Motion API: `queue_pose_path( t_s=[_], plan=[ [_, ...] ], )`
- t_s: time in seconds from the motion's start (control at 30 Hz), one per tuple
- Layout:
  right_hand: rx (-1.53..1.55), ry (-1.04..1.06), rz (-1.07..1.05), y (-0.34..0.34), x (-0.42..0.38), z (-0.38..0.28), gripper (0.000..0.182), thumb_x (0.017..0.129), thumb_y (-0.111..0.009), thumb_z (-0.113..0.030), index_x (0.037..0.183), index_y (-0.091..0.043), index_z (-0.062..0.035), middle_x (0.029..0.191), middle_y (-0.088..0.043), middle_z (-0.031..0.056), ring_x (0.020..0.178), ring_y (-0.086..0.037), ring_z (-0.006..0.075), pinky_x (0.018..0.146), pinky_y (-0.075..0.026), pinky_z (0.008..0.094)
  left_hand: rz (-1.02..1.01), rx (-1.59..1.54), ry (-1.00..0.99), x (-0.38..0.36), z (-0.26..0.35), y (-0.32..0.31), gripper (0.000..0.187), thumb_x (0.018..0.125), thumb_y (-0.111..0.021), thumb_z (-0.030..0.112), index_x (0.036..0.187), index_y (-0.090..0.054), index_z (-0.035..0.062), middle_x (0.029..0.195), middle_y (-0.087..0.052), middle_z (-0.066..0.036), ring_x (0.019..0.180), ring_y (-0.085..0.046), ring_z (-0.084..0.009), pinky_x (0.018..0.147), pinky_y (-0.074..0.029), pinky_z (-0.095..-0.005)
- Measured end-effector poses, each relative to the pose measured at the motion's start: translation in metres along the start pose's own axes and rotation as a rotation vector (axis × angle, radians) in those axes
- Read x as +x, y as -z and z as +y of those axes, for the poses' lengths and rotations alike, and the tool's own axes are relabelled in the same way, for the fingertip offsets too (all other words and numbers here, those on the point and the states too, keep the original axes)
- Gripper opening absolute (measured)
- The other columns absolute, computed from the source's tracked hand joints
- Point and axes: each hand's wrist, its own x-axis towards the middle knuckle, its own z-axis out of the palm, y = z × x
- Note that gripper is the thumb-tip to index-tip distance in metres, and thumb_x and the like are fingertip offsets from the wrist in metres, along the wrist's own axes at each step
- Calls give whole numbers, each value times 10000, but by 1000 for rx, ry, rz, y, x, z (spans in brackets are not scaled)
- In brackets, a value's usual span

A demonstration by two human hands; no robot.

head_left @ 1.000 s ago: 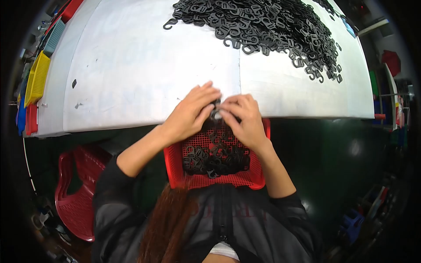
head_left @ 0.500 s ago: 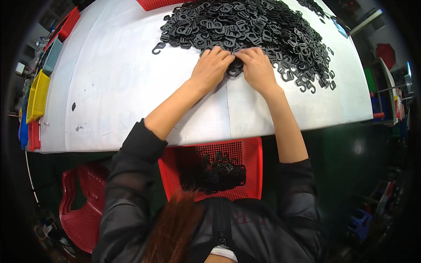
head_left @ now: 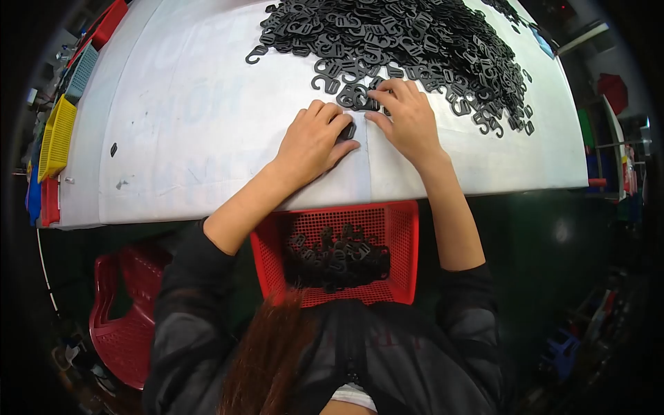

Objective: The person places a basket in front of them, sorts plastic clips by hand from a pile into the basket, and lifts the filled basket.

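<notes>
Black plastic hooks with slotted ends form a large pile [head_left: 387,38] on the white table. My left hand [head_left: 310,142] is closed near the table's front, with black plastic hooks [head_left: 350,130] showing between its thumb and fingers; how many it holds is hidden. At the pile's near edge, my right hand [head_left: 409,123] has its thumb and index finger apart, the fingertips at a small cluster of loose hooks [head_left: 354,97]. One stray hook [head_left: 256,54] lies left of the pile.
Below the table edge stands a red perforated basket [head_left: 404,252] with many black hooks inside. A dark red plastic chair [head_left: 124,339] is at the lower left. Yellow [head_left: 57,138] and blue-grey baskets [head_left: 81,72] line the table's left side.
My left hand has moved left and toward me, away from the pile, with black hooks in it. My right hand has shifted slightly nearer, and its thumb and index finger have spread.
</notes>
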Motion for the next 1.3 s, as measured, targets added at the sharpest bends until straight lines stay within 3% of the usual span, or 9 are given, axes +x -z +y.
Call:
queue_pose_path(
  t_s=[0.13, 0.33, 0.5, 0.67, 0.83, 0.93, 1.0, 1.07, 1.3],
  plan=[
    [-323, 104, -4, -16, 0, 7, 230, 776, -684, -183, 983, -682, -84, 927, -597, 10, 917, -543, 197, 792, -401, 334, 39, 84, -65, -8, -7, 4, 216, 794, -709, 185, 944, -650, 42, 877, -633, -70, 812, -583, -225, 717, -485, -351],
    [248, -269, 18, 15, -6, -10, 170, 833, -639, -109, 974, -692, -28, 862, -674, 74, 808, -624, 215, 733, -475, 337, -175, -333, 416, 3, -16, 32, 196, 834, -672, 218, 871, -677, 25, 753, -642, -103, 675, -600, -248, 650, -489, -359],
    [397, -480, -450, 39, -12, -21, 206, 817, -664, -122, 991, -698, -18, 909, -677, 106, 789, -621, 210, 712, -481, 310, 50, -43, 240, 34, -25, -8, 224, 814, -682, 220, 965, -670, 54, 924, -623, -90, 905, -571, -257, 808, -468, -355],
    [279, -427, -214, 32, -6, -10, 202, 803, -666, -90, 994, -696, -29, 906, -649, 97, 766, -607, 214, 705, -471, 321, 26, -126, 209, 59, -24, -20, 220, 776, -709, 208, 950, -676, 78, 954, -599, -81, 938, -546, -275, 866, -439, -371],
    [253, -373, -168, 14, 10, -3, 220, 793, -658, -79, 1009, -693, -99, 988, -610, 52, 921, -598, 247, 783, -486, 356, -110, -521, 518, 64, -32, 13, 206, 810, -717, 202, 932, -718, 36, 822, -705, -34, 749, -621, -88, 663, -472, -257],
    [161, -188, -147, -6, 19, -6, 226, 799, -651, -74, 1014, -697, -124, 1058, -588, 27, 979, -575, 233, 791, -485, 359, 176, -538, 538, 55, -57, 31, 233, 793, -706, 185, 944, -713, 7, 818, -709, -102, 742, -662, -161, 692, -505, -281],
    [12, -114, -193, -13, 25, -5, 274, 778, -662, -67, 1037, -692, -153, 1101, -564, 6, 1023, -541, 218, 814, -475, 367, -53, -417, 638, 44, -61, 56, 228, 815, -703, 181, 969, -717, 12, 818, -710, -51, 723, -628, -89, 681, -485, -257],
    [-128, 24, -188, -23, 28, 0, 298, 761, -677, -67, 1045, -688, -158, 1096, -561, 3, 1023, -529, 217, 823, -468, 372, -286, -246, 624, 28, -72, 58, 237, 816, -683, 189, 960, -712, 3, 855, -712, -98, 779, -663, -182, 715, -508, -305],
    [-136, 80, -323, -2, 32, -4, 173, 746, -709, -118, 904, -646, -84, 1034, -559, 25, 995, -532, 228, 812, -469, 385, -132, 11, 403, 37, -67, 16, 399, 774, -715, 327, 1030, -668, 25, 1040, -623, -129, 971, -586, -274, 841, -483, -360]
  ],
)
